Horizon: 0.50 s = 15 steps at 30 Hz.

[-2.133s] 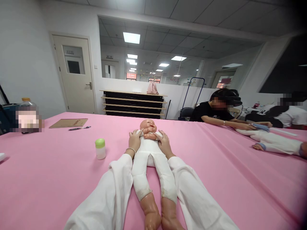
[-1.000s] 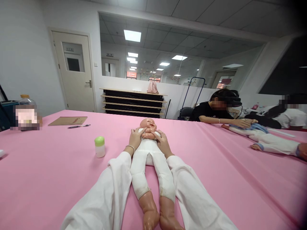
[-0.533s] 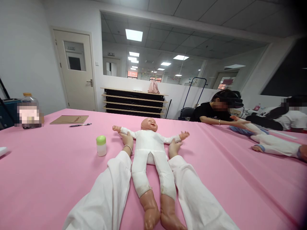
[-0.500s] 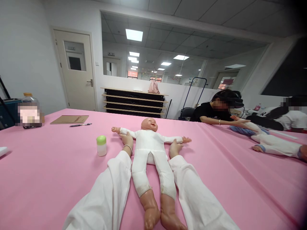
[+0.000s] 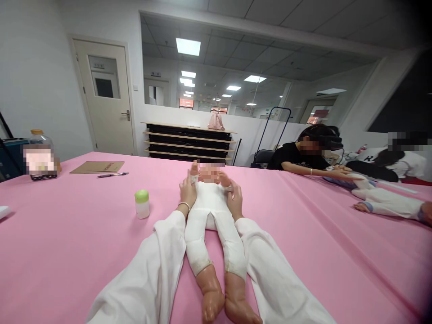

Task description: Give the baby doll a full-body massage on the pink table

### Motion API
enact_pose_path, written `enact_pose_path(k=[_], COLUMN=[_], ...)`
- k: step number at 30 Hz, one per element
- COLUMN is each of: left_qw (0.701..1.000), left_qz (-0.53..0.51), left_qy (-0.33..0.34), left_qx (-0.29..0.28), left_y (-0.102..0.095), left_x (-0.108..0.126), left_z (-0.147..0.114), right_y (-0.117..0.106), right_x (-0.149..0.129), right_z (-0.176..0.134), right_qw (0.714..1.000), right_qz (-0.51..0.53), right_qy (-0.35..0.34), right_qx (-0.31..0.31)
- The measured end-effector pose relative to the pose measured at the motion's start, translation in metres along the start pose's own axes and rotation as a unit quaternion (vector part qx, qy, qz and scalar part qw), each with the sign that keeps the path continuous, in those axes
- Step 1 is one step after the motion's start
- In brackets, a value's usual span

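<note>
A baby doll (image 5: 211, 200) with a white cloth body lies on its back on the pink tablecloth (image 5: 101, 252), feet toward me. Its arms are bent, with both small hands raised beside its head. My left hand (image 5: 188, 191), a beaded bracelet at the wrist, is closed around the doll's arm on the left. On the other side my right hand (image 5: 235, 198) grips the doll's other arm near the wrist. The doll's forearms are partly hidden by my fingers. Left of my left hand stands a small bottle (image 5: 142, 204) with a green cap.
A brown notebook (image 5: 97, 167) and a pen (image 5: 113, 174) lie at the far left, near a large plastic bottle (image 5: 40, 157). At right, a person in black (image 5: 290, 157) handles a second doll (image 5: 388, 200). Shelves (image 5: 189, 141) stand behind the table.
The doll's arms went from stretched out sideways to folded up beside its head. Both my hands moved inward and upward with them. The person at right shifted their hands on the other doll.
</note>
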<state>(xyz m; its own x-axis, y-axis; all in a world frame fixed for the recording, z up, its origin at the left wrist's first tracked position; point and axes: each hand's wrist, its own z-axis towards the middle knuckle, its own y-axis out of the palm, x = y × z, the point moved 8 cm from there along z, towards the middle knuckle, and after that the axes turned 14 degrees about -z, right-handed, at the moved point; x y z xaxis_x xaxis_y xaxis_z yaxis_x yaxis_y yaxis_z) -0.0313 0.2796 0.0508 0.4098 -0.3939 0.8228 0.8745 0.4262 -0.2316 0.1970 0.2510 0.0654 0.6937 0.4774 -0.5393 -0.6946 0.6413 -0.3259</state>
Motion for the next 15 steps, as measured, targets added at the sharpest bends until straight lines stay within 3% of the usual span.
enact_pose_path(k=[2, 4, 8, 11, 13, 15], left_qw=[0.993, 0.984, 0.981, 0.994, 0.997, 0.980], left_qz=[0.060, 0.092, 0.083, 0.026, -0.074, -0.181], left_qy=[0.075, 0.108, 0.120, 0.069, -0.006, -0.078], left_qx=[-0.070, -0.111, -0.126, -0.081, -0.022, 0.020], left_y=[0.014, 0.021, 0.022, 0.012, 0.001, -0.007], left_x=[0.018, 0.025, 0.024, 0.010, -0.009, -0.031], left_z=[-0.001, -0.004, -0.007, -0.005, -0.002, -0.001], right_y=[0.013, 0.020, 0.019, 0.010, 0.000, -0.009], right_x=[-0.013, -0.018, -0.021, -0.011, 0.009, 0.036], right_z=[-0.001, -0.002, -0.003, -0.001, 0.000, -0.003], right_qw=[0.995, 0.988, 0.986, 0.997, 0.998, 0.984], right_qz=[-0.026, -0.046, -0.043, 0.005, 0.053, 0.096], right_qy=[-0.075, -0.114, -0.126, -0.059, 0.036, 0.141], right_qx=[-0.065, -0.098, -0.101, -0.056, 0.000, 0.056])
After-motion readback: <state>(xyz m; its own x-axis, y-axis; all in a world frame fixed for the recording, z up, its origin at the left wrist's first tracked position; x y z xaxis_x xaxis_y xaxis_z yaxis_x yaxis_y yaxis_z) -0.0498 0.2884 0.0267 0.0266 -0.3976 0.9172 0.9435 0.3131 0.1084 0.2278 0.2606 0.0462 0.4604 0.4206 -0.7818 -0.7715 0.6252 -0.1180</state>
